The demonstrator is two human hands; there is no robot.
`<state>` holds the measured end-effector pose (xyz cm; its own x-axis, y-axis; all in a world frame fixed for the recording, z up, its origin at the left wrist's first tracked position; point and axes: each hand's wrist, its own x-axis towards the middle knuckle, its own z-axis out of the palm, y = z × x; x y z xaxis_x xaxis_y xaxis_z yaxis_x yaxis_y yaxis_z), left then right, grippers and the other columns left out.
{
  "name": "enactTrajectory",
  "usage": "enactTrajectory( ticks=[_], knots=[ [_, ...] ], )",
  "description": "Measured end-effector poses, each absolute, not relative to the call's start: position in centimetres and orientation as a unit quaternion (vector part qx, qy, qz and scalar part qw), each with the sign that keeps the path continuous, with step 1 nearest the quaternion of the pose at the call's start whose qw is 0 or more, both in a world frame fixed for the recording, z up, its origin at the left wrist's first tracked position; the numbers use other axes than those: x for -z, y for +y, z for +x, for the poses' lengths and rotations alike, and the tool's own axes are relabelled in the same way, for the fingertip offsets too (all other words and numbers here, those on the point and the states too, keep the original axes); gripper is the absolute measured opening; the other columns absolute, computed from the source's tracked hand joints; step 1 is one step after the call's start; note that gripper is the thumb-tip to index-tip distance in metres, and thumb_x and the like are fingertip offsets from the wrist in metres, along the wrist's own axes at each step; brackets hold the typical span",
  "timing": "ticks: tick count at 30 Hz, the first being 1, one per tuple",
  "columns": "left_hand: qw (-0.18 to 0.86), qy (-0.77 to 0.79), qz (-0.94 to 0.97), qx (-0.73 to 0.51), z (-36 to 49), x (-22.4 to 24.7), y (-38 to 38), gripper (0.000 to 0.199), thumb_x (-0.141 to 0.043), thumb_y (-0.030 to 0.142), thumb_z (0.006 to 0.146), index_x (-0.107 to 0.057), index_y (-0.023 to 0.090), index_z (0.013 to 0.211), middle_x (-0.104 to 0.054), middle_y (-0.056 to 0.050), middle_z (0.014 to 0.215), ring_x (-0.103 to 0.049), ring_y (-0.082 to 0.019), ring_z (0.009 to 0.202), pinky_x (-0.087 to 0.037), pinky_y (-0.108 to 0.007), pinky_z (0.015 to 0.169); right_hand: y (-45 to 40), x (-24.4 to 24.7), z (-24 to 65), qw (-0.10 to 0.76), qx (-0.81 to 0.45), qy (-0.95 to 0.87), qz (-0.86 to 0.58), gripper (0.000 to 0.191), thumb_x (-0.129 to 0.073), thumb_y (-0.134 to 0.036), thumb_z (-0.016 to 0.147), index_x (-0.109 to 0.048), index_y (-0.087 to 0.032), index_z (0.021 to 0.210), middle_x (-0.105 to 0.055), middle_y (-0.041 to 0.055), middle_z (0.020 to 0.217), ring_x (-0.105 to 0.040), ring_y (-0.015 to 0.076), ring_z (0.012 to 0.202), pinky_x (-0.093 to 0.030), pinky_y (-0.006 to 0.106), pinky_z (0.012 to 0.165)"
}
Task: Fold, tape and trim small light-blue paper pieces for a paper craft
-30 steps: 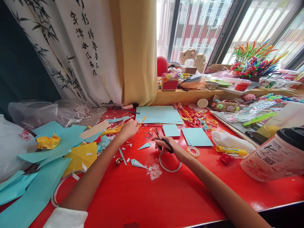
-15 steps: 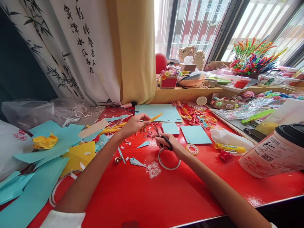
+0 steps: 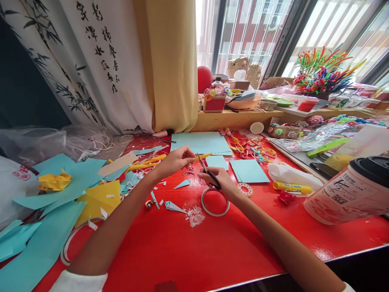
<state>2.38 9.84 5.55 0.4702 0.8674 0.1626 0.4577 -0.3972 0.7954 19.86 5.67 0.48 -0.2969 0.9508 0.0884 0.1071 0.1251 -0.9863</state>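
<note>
My left hand (image 3: pixel 181 157) pinches a thin yellow strip, probably paper (image 3: pixel 207 156), that sticks out to the right of the fingers. A pair of scissors with black handles (image 3: pixel 214 178) is in my right hand (image 3: pixel 221 181), fingers wrapped round the handles. The blades reach up to the yellow strip and cross it close to my left fingertips. Whether they have cut into it I cannot tell. Just below my right hand lies a white tape ring (image 3: pixel 203 202) on the red table. Light blue paper squares (image 3: pixel 249 170) lie beyond and to the right.
Blue paper sheets (image 3: pixel 54 227), yellow paper (image 3: pixel 101 196) and a crumpled yellow piece (image 3: pixel 54 180) cover the left side. White shreds (image 3: pixel 195 215) lie in front. At right are a glue stick (image 3: pixel 291 187) and a large lidded cup (image 3: pixel 349 194). Red and yellow scraps (image 3: pixel 251 148) sit at the back.
The scissors have come up to the yellow strip, so the blades now cross it. My left hand has moved slightly right with the strip. The view has shifted a little.
</note>
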Motion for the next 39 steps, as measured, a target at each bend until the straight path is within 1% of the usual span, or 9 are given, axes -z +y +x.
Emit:
enactTrajectory(
  ticks=[3,7,9,11,14,19,24,30,39],
  knots=[
    [0.314,0.423,0.796,-0.299,2.5,-5.1,10.1,0.021,-0.052,0.037,0.078,-0.053,0.017,0.081,-0.056,0.000,0.071,-0.049,-0.010,0.060,-0.037,-0.020,0.052,5.8,-0.5,19.9,0.391,-0.533,-0.614,-0.432,0.038,-0.058,-0.052,0.069,-0.049,-0.016,0.063,-0.039,-0.0032,0.054,-0.033,0.0071,0.048,-0.023,0.022,0.045],
    [0.213,0.469,0.777,-0.363,2.3,-4.7,10.6,0.011,-0.049,0.029,0.079,-0.052,0.018,0.079,-0.057,0.001,0.070,-0.049,-0.010,0.061,-0.038,-0.022,0.058,5.9,-0.5,20.0,0.365,-0.562,-0.601,-0.436,0.039,-0.058,-0.052,0.068,-0.057,-0.015,0.082,-0.046,-0.0003,0.064,-0.040,0.0088,0.055,-0.026,0.021,0.045],
    [0.218,0.476,0.767,-0.371,2.1,-4.8,10.8,0.011,-0.049,0.028,0.079,-0.051,0.018,0.081,-0.057,0.001,0.072,-0.050,-0.010,0.062,-0.039,-0.022,0.059,5.9,-0.5,20.0,0.368,-0.559,-0.599,-0.439,0.042,-0.059,-0.051,0.068,-0.059,-0.015,0.088,-0.047,-0.0003,0.064,-0.041,0.0090,0.057,-0.026,0.021,0.046],
    [0.272,0.461,0.769,-0.351,1.9,-4.9,10.9,0.014,-0.051,0.030,0.078,-0.052,0.018,0.085,-0.058,0.000,0.078,-0.052,-0.011,0.065,-0.041,-0.022,0.060,5.9,-0.5,20.0,0.374,-0.555,-0.600,-0.438,0.043,-0.061,-0.050,0.066,-0.060,-0.014,0.091,-0.046,-0.0012,0.062,-0.040,0.0084,0.055,-0.026,0.021,0.047],
    [0.341,0.432,0.766,-0.333,2.0,-4.8,10.9,0.019,-0.054,0.031,0.076,-0.054,0.017,0.088,-0.060,-0.002,0.083,-0.054,-0.011,0.068,-0.044,-0.023,0.062,5.8,-0.4,19.9,0.387,-0.546,-0.608,-0.426,0.039,-0.063,-0.050,0.066,-0.059,-0.014,0.081,-0.041,-0.0031,0.056,-0.036,0.0075,0.051,-0.024,0.022,0.047],
    [0.370,0.420,0.748,-0.356,2.5,-4.5,10.9,0.020,-0.057,0.030,0.074,-0.055,0.016,0.088,-0.060,-0.003,0.080,-0.056,-0.010,0.064,-0.046,-0.023,0.059,5.9,0.1,19.9,0.419,-0.511,-0.609,-0.439,0.040,-0.061,-0.053,0.066,-0.046,-0.017,0.059,-0.035,-0.0049,0.048,-0.031,0.0063,0.044,-0.022,0.022,0.043],
    [0.369,0.449,0.742,-0.334,2.3,-4.5,10.9,0.021,-0.056,0.035,0.075,-0.056,0.016,0.084,-0.058,-0.001,0.068,-0.051,-0.008,0.049,-0.039,-0.020,0.046,5.8,-0.1,20.2,0.426,-0.479,-0.617,-0.457,0.042,-0.061,-0.053,0.066,-0.043,-0.017,0.055,-0.035,-0.0045,0.047,-0.031,0.0062,0.042,-0.022,0.022,0.041],
    [0.258,0.465,0.744,-0.404,2.2,-4.5,11.0,0.021,-0.052,0.037,0.077,-0.055,0.017,0.081,-0.059,-0.001,0.070,-0.049,-0.010,0.058,-0.038,-0.021,0.054,5.6,-1.0,20.1,0.380,-0.520,-0.621,-0.447,0.039,-0.059,-0.051,0.068,-0.048,-0.016,0.058,-0.039,-0.0035,0.050,-0.034,0.0057,0.044,-0.025,0.021,0.043],
    [0.274,0.456,0.765,-0.362,2.6,-4.2,10.8,0.021,-0.050,0.038,0.078,-0.056,0.018,0.082,-0.060,-0.002,0.073,-0.051,-0.012,0.061,-0.040,-0.024,0.058,5.6,0.0,20.1,0.420,-0.483,-0.620,-0.454,0.040,-0.063,-0.050,0.065,-0.044,-0.016,0.054,-0.039,-0.0050,0.045,-0.037,0.0063,0.040,-0.027,0.021,0.040]
  ],
)
